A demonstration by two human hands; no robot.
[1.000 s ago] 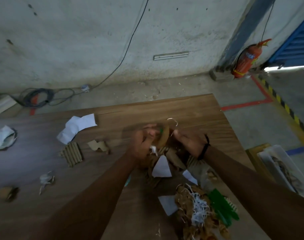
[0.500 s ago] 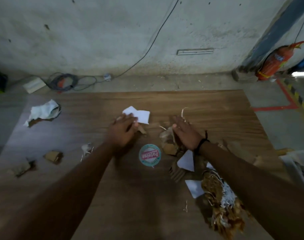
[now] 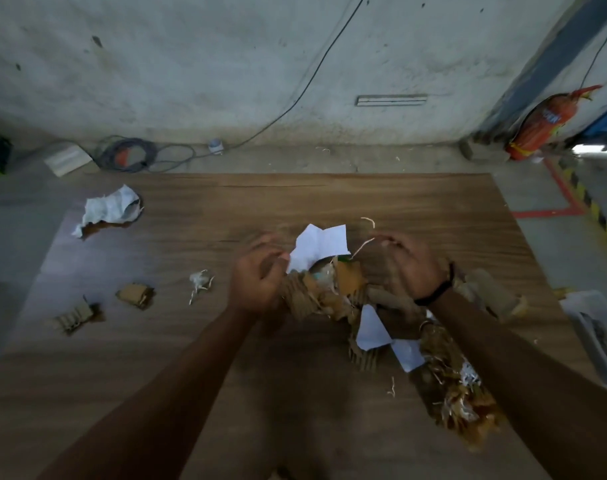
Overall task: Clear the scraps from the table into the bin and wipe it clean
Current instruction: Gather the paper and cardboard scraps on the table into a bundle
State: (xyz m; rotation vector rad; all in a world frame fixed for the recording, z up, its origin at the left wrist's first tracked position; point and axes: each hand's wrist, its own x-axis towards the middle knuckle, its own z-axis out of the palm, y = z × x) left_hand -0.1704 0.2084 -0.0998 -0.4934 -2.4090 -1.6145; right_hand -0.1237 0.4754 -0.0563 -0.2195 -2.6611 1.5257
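Toward the table's (image 3: 191, 358) right edge, the left hand (image 3: 260, 275) grips white paper (image 3: 321, 245). The right hand (image 3: 412, 268) curls over the scrap pile (image 3: 343, 292), its grip unclear.

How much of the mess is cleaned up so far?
Maybe half. Done: many scraps sit in a heap on the right of the table, near the bin. In hand: the left hand and right hand scoop white paper and torn cardboard together. Left: crumpled paper, cardboard bits and a shred lie apart on the left. Then binning and wiping.
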